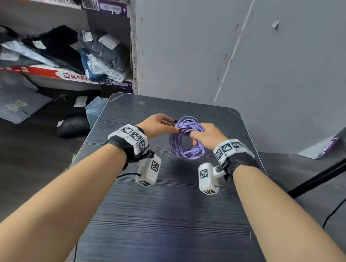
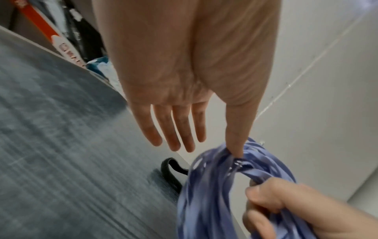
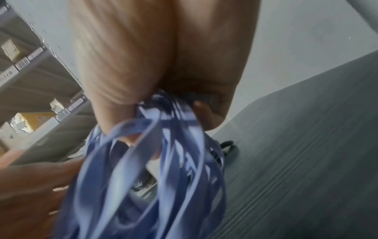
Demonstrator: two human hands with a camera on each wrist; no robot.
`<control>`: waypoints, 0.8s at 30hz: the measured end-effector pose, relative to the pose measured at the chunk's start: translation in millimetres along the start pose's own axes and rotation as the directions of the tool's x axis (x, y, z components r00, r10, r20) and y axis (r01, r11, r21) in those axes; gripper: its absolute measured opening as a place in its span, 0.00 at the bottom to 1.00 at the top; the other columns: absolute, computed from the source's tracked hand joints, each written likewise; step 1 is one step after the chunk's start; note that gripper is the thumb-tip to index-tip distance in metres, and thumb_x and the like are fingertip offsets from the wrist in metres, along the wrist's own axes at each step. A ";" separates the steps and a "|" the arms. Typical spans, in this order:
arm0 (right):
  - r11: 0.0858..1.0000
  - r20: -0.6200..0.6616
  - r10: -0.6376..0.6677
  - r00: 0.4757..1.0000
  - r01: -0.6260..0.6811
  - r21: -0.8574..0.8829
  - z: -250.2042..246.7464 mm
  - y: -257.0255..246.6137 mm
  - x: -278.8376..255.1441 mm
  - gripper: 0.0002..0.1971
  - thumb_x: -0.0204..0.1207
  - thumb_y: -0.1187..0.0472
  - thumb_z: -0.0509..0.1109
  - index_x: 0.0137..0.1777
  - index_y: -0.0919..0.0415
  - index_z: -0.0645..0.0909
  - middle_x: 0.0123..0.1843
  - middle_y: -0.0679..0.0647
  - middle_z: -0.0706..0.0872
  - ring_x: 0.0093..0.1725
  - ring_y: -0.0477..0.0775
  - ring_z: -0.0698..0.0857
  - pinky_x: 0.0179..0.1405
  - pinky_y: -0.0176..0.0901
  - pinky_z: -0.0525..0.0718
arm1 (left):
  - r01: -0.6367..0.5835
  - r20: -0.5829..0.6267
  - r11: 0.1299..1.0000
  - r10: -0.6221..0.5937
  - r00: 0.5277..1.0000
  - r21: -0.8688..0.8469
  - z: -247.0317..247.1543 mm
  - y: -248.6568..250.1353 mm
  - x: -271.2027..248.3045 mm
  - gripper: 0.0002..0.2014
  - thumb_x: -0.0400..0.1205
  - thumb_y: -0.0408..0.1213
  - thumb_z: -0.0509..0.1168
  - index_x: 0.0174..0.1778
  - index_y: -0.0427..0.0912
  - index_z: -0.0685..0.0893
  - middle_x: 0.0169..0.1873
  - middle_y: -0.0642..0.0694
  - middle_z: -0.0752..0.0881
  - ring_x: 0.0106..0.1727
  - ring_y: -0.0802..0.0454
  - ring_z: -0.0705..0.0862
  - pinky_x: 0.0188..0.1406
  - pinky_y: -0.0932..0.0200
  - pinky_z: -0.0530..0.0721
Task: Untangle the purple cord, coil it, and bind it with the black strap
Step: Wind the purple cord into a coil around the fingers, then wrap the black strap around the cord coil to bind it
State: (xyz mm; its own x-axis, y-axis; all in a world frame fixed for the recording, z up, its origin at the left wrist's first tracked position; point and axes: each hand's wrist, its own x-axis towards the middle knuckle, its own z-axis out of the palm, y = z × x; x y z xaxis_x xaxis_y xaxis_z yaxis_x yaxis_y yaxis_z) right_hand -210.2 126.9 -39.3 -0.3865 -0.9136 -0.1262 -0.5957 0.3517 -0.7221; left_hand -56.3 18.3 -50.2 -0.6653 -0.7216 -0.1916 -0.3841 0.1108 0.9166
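Note:
The purple cord (image 1: 187, 150) is wound into a loose flat coil and held above the dark table (image 1: 161, 222). My right hand (image 1: 208, 135) grips the coil's upper right side, fingers curled through its middle (image 3: 143, 64). My left hand (image 1: 160, 125) is at the coil's upper left. Its fingers (image 2: 178, 129) are straight, and only the thumb tip touches the cord (image 2: 204, 194). The black strap (image 2: 169, 171) lies on the table just behind the coil, partly hidden by it; a small loop of the strap (image 3: 227, 145) shows in the right wrist view.
Shelves stacked with bagged parcels (image 1: 61, 47) stand to the left, with more bags on the floor. A grey wall (image 1: 255, 54) rises right behind the table's far edge. A black stand pole (image 1: 318, 177) and a thin cable slant past the table's right side.

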 end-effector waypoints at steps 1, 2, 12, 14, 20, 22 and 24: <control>1.000 0.014 0.005 1.000 -0.005 -0.030 -4.7 3.5 6.7 0.11 0.69 0.63 0.65 0.25 0.59 0.77 0.26 0.51 0.84 0.28 0.49 0.80 0.37 0.41 0.78 | -0.013 0.022 0.999 0.013 1.000 0.040 2.7 3.4 12.5 0.20 0.78 0.33 0.70 0.66 0.37 0.78 0.58 0.44 0.84 0.55 0.52 0.80 0.49 0.62 0.75; 0.998 0.023 0.014 1.000 -0.012 -0.063 -10.2 8.6 14.7 0.12 0.69 0.63 0.65 0.24 0.60 0.76 0.25 0.52 0.83 0.27 0.50 0.79 0.35 0.41 0.77 | -0.015 0.043 0.997 0.012 0.999 0.076 7.3 6.6 27.8 0.19 0.79 0.29 0.67 0.66 0.35 0.78 0.60 0.41 0.83 0.55 0.51 0.80 0.50 0.63 0.75; 0.959 0.184 0.082 0.980 -0.027 -0.283 -52.1 44.1 40.5 0.15 0.70 0.61 0.67 0.23 0.59 0.71 0.22 0.52 0.79 0.22 0.50 0.73 0.29 0.41 0.71 | -0.122 0.099 0.752 0.076 0.992 0.648 49.7 6.9 115.3 0.12 0.79 0.39 0.68 0.57 0.45 0.87 0.58 0.47 0.87 0.64 0.47 0.82 0.65 0.60 0.73; 0.964 0.156 0.082 0.984 -0.038 -0.265 -54.4 51.9 40.3 0.14 0.70 0.61 0.67 0.24 0.59 0.71 0.23 0.52 0.80 0.22 0.48 0.73 0.28 0.41 0.71 | -0.147 0.150 0.680 0.056 0.987 0.718 58.1 4.9 120.2 0.17 0.76 0.44 0.70 0.60 0.45 0.85 0.59 0.46 0.86 0.63 0.46 0.82 0.61 0.59 0.74; 0.982 0.062 0.073 0.995 -0.061 -0.181 -56.1 68.5 36.8 0.08 0.73 0.59 0.67 0.33 0.59 0.76 0.30 0.52 0.85 0.25 0.46 0.77 0.29 0.40 0.74 | -0.151 0.176 0.650 0.027 0.984 0.745 69.7 2.2 124.2 0.11 0.77 0.39 0.70 0.52 0.38 0.87 0.53 0.40 0.87 0.56 0.39 0.84 0.53 0.54 0.80; 0.984 0.052 0.064 0.997 -0.054 -0.172 -54.4 69.1 33.3 0.07 0.73 0.58 0.68 0.39 0.62 0.78 0.34 0.54 0.85 0.27 0.46 0.78 0.30 0.40 0.74 | -0.150 0.160 0.668 0.048 0.986 0.729 67.0 3.7 119.9 0.11 0.79 0.35 0.66 0.54 0.37 0.87 0.54 0.38 0.87 0.58 0.38 0.84 0.55 0.53 0.80; 0.985 0.034 0.049 0.998 -0.043 -0.166 -51.6 67.5 26.0 0.08 0.73 0.58 0.68 0.40 0.63 0.79 0.35 0.55 0.83 0.31 0.50 0.79 0.33 0.43 0.74 | -0.123 0.114 0.700 0.059 0.992 0.703 62.2 5.0 109.5 0.12 0.80 0.35 0.64 0.57 0.37 0.85 0.56 0.38 0.86 0.59 0.39 0.83 0.56 0.53 0.79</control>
State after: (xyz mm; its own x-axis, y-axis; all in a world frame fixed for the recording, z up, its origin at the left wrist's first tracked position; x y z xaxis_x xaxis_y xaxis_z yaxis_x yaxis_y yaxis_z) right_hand -296.7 137.4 -56.2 -0.3907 -0.9018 -0.1846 -0.6872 0.4192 -0.5934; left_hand -170.9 -17.7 -88.5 -0.7557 -0.6309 -0.1760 -0.6375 0.6469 0.4184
